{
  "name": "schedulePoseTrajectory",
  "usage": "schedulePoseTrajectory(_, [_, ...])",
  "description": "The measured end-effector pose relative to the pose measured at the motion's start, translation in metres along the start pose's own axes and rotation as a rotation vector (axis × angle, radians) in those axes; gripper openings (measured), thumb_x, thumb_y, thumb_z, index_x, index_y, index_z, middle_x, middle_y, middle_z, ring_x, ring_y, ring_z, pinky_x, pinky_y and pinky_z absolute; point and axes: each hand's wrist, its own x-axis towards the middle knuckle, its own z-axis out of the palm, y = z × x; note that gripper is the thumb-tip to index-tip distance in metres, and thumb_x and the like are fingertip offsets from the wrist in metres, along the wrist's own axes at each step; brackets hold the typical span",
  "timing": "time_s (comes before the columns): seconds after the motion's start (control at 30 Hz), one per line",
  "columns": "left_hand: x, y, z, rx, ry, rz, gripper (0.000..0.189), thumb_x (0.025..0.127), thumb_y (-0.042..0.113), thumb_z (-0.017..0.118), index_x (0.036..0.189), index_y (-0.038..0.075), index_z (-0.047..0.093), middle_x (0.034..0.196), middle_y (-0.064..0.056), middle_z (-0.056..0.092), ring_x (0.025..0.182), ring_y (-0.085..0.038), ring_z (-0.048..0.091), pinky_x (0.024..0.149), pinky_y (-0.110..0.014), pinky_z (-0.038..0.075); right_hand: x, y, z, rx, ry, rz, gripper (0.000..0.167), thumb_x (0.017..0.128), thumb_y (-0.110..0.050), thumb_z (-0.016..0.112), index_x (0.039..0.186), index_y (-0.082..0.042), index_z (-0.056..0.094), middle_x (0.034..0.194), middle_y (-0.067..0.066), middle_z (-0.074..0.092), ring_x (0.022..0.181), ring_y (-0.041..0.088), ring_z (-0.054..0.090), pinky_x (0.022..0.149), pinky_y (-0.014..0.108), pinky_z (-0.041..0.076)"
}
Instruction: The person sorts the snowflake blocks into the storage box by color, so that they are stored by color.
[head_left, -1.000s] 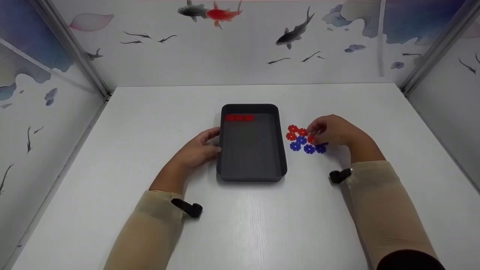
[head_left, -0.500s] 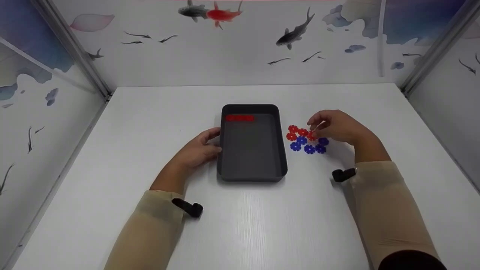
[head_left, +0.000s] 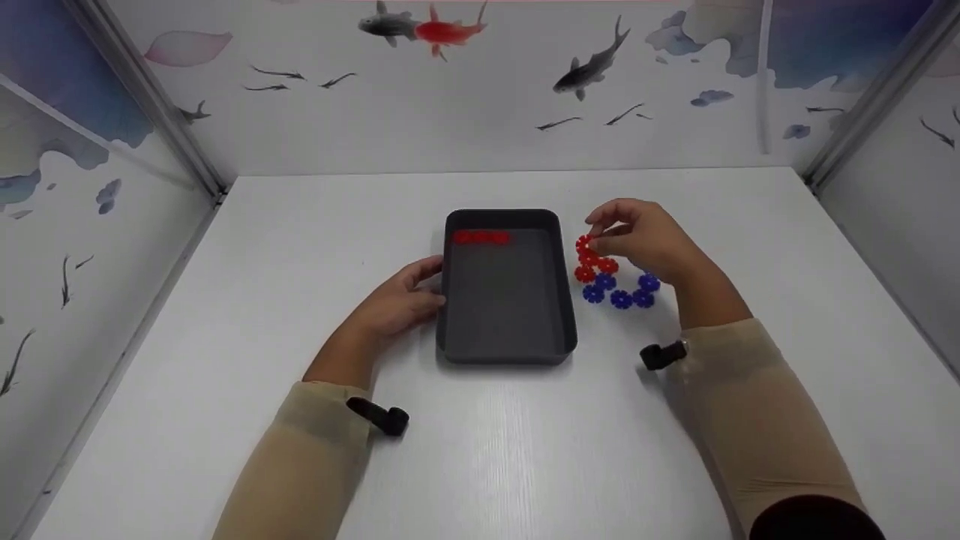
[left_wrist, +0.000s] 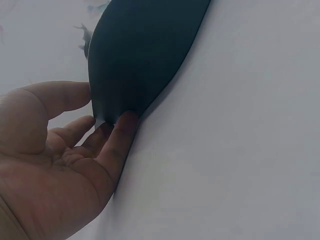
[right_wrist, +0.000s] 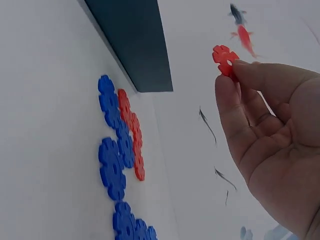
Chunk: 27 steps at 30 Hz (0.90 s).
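My right hand pinches a red flower-shaped plastic disc between thumb and finger, raised above the table to the right of the tray. Below it lie several red discs and several blue discs of the same notched kind. My left hand touches the left wall of a dark grey rectangular tray, fingers extended against its outer side, as the left wrist view also shows. Inside the tray, a row of red discs lies along the far end, starting at the left corner.
The white tabletop carries the tray near its middle and the loose discs just to the right of it. White panels with painted fish enclose the back and both sides. Black wrist cameras stick out from both sleeves.
My right hand has picked a red disc from the right part of the pile, lifted it, and moved left and away from me toward the tray. My left hand stays at the tray.
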Motion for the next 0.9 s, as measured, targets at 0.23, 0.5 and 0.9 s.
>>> schedulePoseTrajectory(0.23, [-0.002, -0.002, 0.001, -0.008, 0.001, -0.004, 0.072, 0.099, 0.000, 0.065, 0.164, 0.021, 0.042, 0.171, 0.004, 0.040, 0.146, -0.020, 0.055, 0.121, -0.042, 0.047, 0.013, -0.023, 0.024, 0.077, -0.025, -0.030, 0.026, 0.100, -0.012, 0.074, 0.125, -0.021, 0.071, 0.122, 0.008, 0.068, 0.114, 0.024, 0.073, 0.108, 0.045, 0.059])
schedulePoseTrajectory(0.5, [0.000, -0.001, -0.001, -0.026, -0.012, 0.002, 0.074, 0.099, 0.000, 0.064, 0.166, 0.019, 0.039, 0.173, 0.004, 0.036, 0.148, -0.019, 0.054, 0.119, -0.040, 0.048, 0.045, -0.047, 0.043, 0.151, -0.046, -0.042, 0.025, 0.101, -0.010, 0.073, 0.125, -0.016, 0.071, 0.116, 0.007, 0.066, 0.108, 0.022, 0.073, 0.100, 0.032, 0.062])
schedulePoseTrajectory(0.9, [0.002, -0.002, 0.000, 0.000, 0.011, -0.002, 0.074, 0.098, 0.002, 0.066, 0.165, 0.021, 0.042, 0.171, 0.005, 0.039, 0.144, -0.021, 0.057, 0.116, -0.041, 0.049, 0.080, -0.054, 0.066, 0.107, -0.031, 0.072, 0.027, 0.101, -0.005, 0.069, 0.127, -0.010, 0.068, 0.118, 0.009, 0.066, 0.104, 0.021, 0.069, 0.104, 0.042, 0.060])
